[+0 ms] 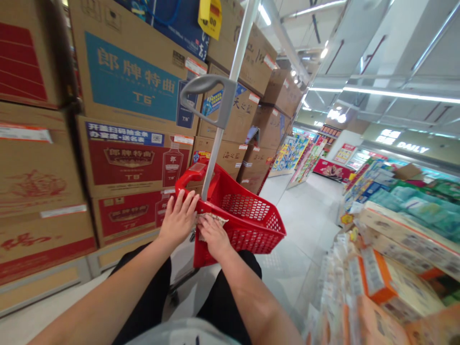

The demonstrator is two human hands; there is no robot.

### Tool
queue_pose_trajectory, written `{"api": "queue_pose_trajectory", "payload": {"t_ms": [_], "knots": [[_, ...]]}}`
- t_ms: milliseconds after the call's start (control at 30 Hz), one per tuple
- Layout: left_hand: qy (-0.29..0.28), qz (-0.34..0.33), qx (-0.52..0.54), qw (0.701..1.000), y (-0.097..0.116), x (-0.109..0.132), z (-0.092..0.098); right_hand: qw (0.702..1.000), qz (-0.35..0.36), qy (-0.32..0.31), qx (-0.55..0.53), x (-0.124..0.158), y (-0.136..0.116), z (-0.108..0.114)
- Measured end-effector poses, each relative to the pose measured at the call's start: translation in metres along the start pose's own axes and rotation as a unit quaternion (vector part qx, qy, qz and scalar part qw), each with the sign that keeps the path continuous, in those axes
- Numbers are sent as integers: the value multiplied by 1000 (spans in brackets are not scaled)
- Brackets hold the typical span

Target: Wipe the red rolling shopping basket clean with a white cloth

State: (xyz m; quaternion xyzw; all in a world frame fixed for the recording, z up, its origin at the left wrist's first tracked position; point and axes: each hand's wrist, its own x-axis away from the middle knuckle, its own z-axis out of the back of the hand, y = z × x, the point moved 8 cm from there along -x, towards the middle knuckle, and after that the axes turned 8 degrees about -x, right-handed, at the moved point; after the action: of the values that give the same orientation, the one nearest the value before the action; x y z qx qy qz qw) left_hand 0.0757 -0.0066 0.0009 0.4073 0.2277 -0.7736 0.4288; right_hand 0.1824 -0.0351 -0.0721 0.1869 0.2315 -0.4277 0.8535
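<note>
A red plastic shopping basket (247,235) with perforated walls stands in front of my knees. From its near end rises a silver pole (214,160) with a grey loop handle (230,103). My left hand (179,218) lies on the near corner of the basket, fingers stretched and slightly apart. Just right of it, my right hand (214,235) presses a pale, crumpled cloth (222,220) against the basket's near end wall. The cloth is mostly covered by the fingers.
Stacked cardboard cartons (132,81) form a wall close on the left, with a yellow price tag (210,18) hanging above. Packaged goods (398,268) are piled on the right. A pale tiled floor (305,215) runs between them towards distant shelves (302,153).
</note>
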Motion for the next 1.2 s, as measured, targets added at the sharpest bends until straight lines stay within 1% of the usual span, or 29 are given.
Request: {"api": "queue_pose_trajectory", "payload": {"t_ms": [100, 233, 267, 333, 400, 500, 633, 667, 767, 900, 1000, 1133, 1200], "knots": [[4, 0, 4, 1000, 0, 0, -1, 999, 35, -25, 7, -1, -6, -2], [11, -5, 11, 1000, 0, 0, -1, 999, -21, -19, 29, -3, 1, 3], [11, -6, 12, 1000, 0, -1, -1, 999, -23, -21, 30, -4, 1, 4], [12, -5, 9, 1000, -1, -1, 0, 999, 1, -28, 24, -5, -3, 4], [9, -4, 4, 1000, -2, -2, -1, 1000, 13, -17, 19, -6, -4, 5], [6, -6, -4, 1000, -2, -2, -1, 1000, -6, 17, 19, -8, 2, 9], [5, 8, -11, 1000, -3, -3, -1, 999, 37, -16, 11, -8, -2, 1], [4, 9, -11, 1000, -3, -3, -1, 999, 38, -18, 11, -8, -2, 0], [2, 3, -14, 1000, -2, -3, -1, 1000, 21, 6, 17, -9, 0, 1], [7, 4, -34, 999, -3, -1, -2, 999, 43, 20, 19, -10, -6, -2], [-3, 4, -49, 999, -4, 0, -5, 999, 25, 41, 13, -10, -5, 0], [-13, 9, -57, 998, -5, 1, -7, 999, 37, 30, -11, -7, -8, -1], [-14, 10, -57, 998, -5, 1, -6, 999, 24, 34, -16, -6, -7, 0]]}}
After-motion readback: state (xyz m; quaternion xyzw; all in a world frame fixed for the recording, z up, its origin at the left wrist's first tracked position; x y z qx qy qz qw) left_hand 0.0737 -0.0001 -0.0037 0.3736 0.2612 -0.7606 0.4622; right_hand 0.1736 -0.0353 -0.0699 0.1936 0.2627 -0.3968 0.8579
